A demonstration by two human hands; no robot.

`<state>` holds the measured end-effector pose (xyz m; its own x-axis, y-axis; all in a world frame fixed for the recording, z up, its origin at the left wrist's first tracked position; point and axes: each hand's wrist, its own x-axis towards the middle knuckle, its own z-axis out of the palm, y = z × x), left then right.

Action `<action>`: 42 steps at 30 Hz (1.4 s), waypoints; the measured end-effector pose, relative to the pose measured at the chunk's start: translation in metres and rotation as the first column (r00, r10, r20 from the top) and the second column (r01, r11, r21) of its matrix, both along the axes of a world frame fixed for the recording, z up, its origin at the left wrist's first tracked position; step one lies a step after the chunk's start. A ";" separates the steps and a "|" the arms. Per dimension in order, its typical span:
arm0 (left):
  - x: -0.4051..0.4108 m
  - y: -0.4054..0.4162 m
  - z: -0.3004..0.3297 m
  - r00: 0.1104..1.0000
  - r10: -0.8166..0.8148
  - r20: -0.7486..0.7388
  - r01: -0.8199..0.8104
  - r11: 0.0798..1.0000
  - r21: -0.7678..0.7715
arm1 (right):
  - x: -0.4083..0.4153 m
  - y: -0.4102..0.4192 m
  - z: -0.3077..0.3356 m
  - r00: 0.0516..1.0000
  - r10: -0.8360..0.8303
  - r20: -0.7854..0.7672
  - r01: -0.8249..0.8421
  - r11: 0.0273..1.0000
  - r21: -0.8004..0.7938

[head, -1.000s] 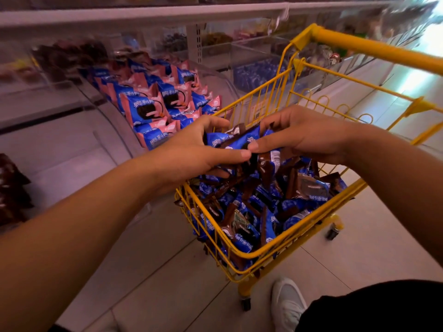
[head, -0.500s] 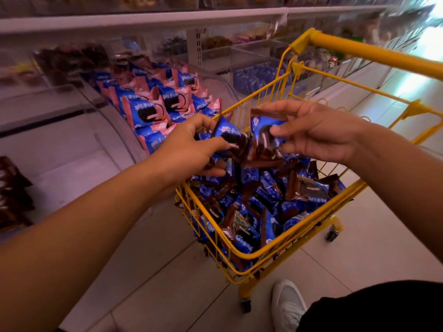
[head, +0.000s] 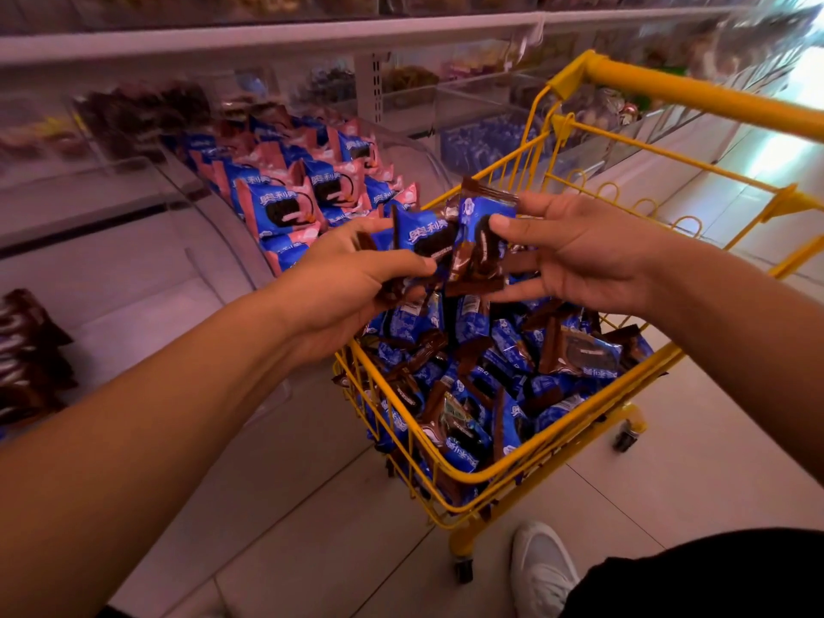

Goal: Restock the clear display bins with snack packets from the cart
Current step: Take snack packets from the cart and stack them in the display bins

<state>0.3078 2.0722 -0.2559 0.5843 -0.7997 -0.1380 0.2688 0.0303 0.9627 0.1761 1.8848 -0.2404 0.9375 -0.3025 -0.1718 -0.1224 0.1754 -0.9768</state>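
Observation:
A small yellow wire cart (head: 526,466) holds a heap of blue and brown snack packets (head: 490,376). Above the heap, my left hand (head: 352,283) grips a bunch of blue and brown packets (head: 423,236) between thumb and fingers. My right hand (head: 579,252) holds the other side of the same bunch, its thumb pressed on a blue packet (head: 481,211). To the left stands a clear display bin (head: 214,225) with rows of pink and blue packets (head: 285,207) standing upright in it.
More clear bins with blurred snacks line the shelf (head: 401,29) behind the cart. Dark brown packets (head: 26,354) sit in a bin at the far left. The cart's yellow handle (head: 704,95) runs across the upper right. My white shoe (head: 541,568) stands beside the cart's wheel.
Both hands have lifted a bunch of packets out of the cart's heap and raised it higher, drifting slightly toward the bin on the left.

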 end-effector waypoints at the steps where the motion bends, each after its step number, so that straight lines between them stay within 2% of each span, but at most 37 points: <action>1: 0.001 0.000 0.000 1.000 0.000 0.011 0.000 1.000 0.000 | 0.000 0.000 -0.001 1.000 0.022 -0.006 -0.022 1.000 -0.021; 5: 0.002 0.000 -0.002 1.000 0.019 -0.022 -0.020 1.000 -0.024 | -0.001 0.002 0.003 0.998 0.054 0.034 -0.049 0.988 -0.145; 9: 0.001 -0.002 -0.005 0.998 0.043 0.046 -0.042 0.999 -0.029 | -0.005 -0.001 0.010 0.997 0.063 0.053 -0.043 0.949 -0.312; 13: 0.003 0.000 -0.007 0.984 -0.038 0.171 0.049 0.997 -0.058 | -0.004 0.003 0.005 0.991 -0.017 0.131 0.088 0.821 -0.563; 15: 0.002 0.002 -0.006 0.975 -0.103 0.199 0.116 0.991 -0.059 | -0.004 0.007 0.003 0.986 -0.019 0.167 0.122 0.768 -0.629; 18: 0.000 0.005 -0.002 0.971 -0.168 0.170 0.178 0.983 -0.049 | -0.004 0.010 0.004 0.981 -0.015 0.194 0.140 0.747 -0.650; 22: -0.006 0.006 0.006 0.980 -0.200 0.008 0.199 0.974 -0.106 | -0.001 0.020 0.006 0.971 -0.010 0.238 0.171 0.726 -0.666; 23: -0.009 0.007 0.006 0.979 -0.201 0.021 0.202 0.974 -0.104 | 0.000 0.022 0.006 0.969 0.002 0.247 0.169 0.726 -0.667; 25: -0.012 0.007 0.002 0.963 -0.182 0.199 0.190 0.982 -0.021 | 0.002 0.024 0.005 0.971 -0.013 0.238 0.173 0.729 -0.662; 27: -0.012 0.008 -0.002 0.895 -0.160 0.416 0.147 0.987 0.064 | 0.002 0.023 0.004 0.975 -0.071 0.209 0.194 0.731 -0.654; 30: -0.007 0.010 -0.006 0.804 -0.143 0.577 0.111 0.990 0.090 | 0.002 0.026 0.005 0.975 -0.073 0.210 0.193 0.746 -0.637; 33: -0.002 0.013 -0.009 0.770 -0.149 0.620 0.121 0.989 0.087 | 0.002 0.031 0.007 0.965 -0.064 0.255 0.219 0.730 -0.647; 37: 0.001 0.020 -0.005 0.789 -0.143 0.597 0.127 0.989 0.070 | 0.004 0.039 0.008 0.951 -0.078 0.300 0.260 0.725 -0.637; 42: -0.002 0.025 -0.002 0.788 -0.089 0.609 0.095 0.995 0.023 | 0.008 0.051 0.009 0.931 -0.013 0.366 0.252 0.747 -0.615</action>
